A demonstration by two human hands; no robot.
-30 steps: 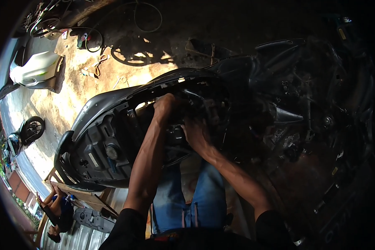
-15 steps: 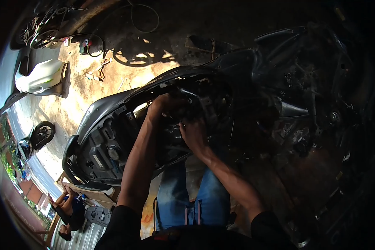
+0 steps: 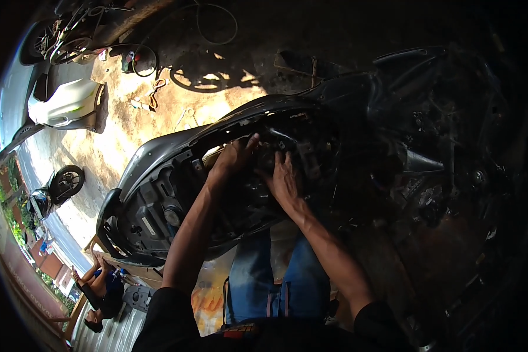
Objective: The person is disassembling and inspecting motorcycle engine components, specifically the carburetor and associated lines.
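Observation:
A dark scooter body (image 3: pixel 149 141) without its seat lies across in front of me, its central bay uncovered. My left hand (image 3: pixel 236 155) reaches into the bay beside the far side rail, one finger stretched toward a dark metal part. Its other fingers are partly lost in shadow. Close to its right, my right hand (image 3: pixel 284 179) lies over the shadowed parts in the bay, its fingers stretched and thumb apart. Both hands look open, and I see nothing held in either. The mechanism beneath them is too dark to make out.
A pale body panel (image 3: pixel 70 105) lies on the sunlit ground at far left, near a cord (image 3: pixel 154 94). Beyond it stands another motorcycle (image 3: pixel 56 190). At lower left a person (image 3: pixel 102 296) sits by a grey plastic part (image 3: pixel 138 298). Dark scooter bodywork (image 3: pixel 416 111) extends right.
The view has shifted slightly, so the scene sits further right. My left hand has lifted a little and a finger now extends; my right hand's fingers have straightened and show more clearly.

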